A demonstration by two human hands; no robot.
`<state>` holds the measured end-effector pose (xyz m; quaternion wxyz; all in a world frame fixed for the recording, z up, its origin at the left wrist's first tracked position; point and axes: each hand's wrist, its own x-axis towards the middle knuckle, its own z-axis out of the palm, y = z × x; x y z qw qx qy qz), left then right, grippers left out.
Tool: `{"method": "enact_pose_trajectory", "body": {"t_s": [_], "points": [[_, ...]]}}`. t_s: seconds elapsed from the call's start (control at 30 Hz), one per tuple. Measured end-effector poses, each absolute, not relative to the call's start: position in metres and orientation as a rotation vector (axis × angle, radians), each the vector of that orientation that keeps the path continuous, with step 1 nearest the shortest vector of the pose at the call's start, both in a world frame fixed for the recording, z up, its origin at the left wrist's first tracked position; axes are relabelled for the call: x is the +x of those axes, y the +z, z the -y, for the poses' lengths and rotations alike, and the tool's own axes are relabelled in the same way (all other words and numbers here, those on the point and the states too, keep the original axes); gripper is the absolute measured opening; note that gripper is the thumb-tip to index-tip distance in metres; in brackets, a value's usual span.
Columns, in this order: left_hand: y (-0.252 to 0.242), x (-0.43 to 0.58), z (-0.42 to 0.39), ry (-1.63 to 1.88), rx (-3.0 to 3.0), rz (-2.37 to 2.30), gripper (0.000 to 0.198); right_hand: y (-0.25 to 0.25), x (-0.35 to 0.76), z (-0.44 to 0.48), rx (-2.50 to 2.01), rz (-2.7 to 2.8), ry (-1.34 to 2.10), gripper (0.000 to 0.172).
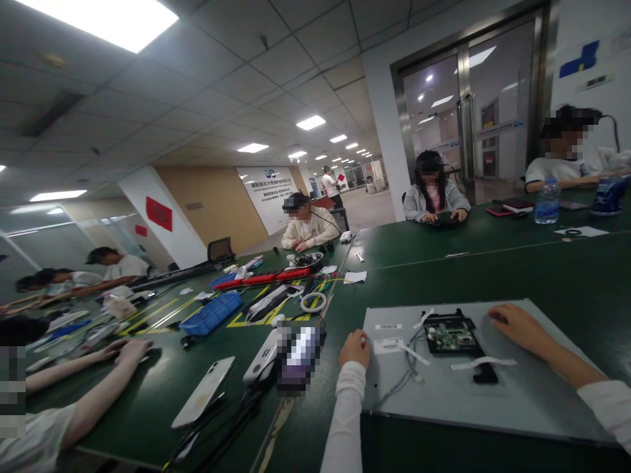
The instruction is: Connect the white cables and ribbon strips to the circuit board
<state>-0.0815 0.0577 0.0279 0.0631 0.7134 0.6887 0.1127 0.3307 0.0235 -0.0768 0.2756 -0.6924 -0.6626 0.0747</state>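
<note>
A flat grey metal panel point(438, 401) lies on the green table in front of me. A green circuit board point(454, 337) in a black frame sits near its middle. Thin grey cables point(409, 362) run from the board's left side, with white tape strips point(486, 362) around it. By the panel's left edge is my left hand point(355, 349), its fingers curled; what they hold, if anything, is hard to make out. My right hand point(515, 323) hovers over or rests on the panel's upper right, fingers loosely stretched, nothing visible in them.
Left of the panel are a white power strip point(261, 358), a white phone point(204, 392) and black cables. Farther off lie a blue bin point(211, 313), a white tape roll point(313, 302) and a small wrench point(360, 258). A water bottle point(547, 202) stands at right. Several people sit around the table.
</note>
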Motion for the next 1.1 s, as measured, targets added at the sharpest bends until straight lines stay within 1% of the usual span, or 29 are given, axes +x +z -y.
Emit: {"method": "enact_pose_trajectory", "body": {"t_s": [0.1,0.17,0.3,0.37,0.43,0.6,0.8,0.97,1.1], "points": [[0.029,-0.074,-0.054,0.287,2.231,-2.106,0.019,-0.050,0.305,-0.026,-1.786,1.884,0.191,0.038],[0.029,-0.065,-0.050,0.287,2.364,-2.046,0.021,-0.032,0.280,-0.032,-1.714,2.057,0.146,0.040],[0.021,-0.044,-0.041,0.307,2.706,-1.529,0.032,-0.010,0.232,-0.053,-1.639,2.220,0.170,0.038],[0.013,-0.037,-0.037,0.222,2.771,-1.320,0.038,-0.007,0.218,-0.063,-1.644,2.266,0.168,0.034],[0.006,-0.033,-0.036,0.113,2.807,-1.233,0.043,-0.007,0.212,-0.069,-1.662,2.292,0.153,0.030],[-0.004,-0.033,-0.037,-0.026,2.879,-1.251,0.052,-0.011,0.210,-0.071,-1.710,2.310,0.097,0.029],[-0.007,-0.031,-0.033,0.022,2.868,-1.390,0.054,-0.021,0.223,-0.061,-1.747,2.235,0.013,0.030],[-0.005,-0.028,-0.029,0.101,2.763,-1.484,0.054,-0.032,0.277,-0.049,-1.865,2.044,-0.025,0.043],[-0.005,-0.026,-0.030,0.143,2.740,-1.501,0.055,-0.046,0.319,-0.030,-1.897,2.030,0.018,0.050]]}}
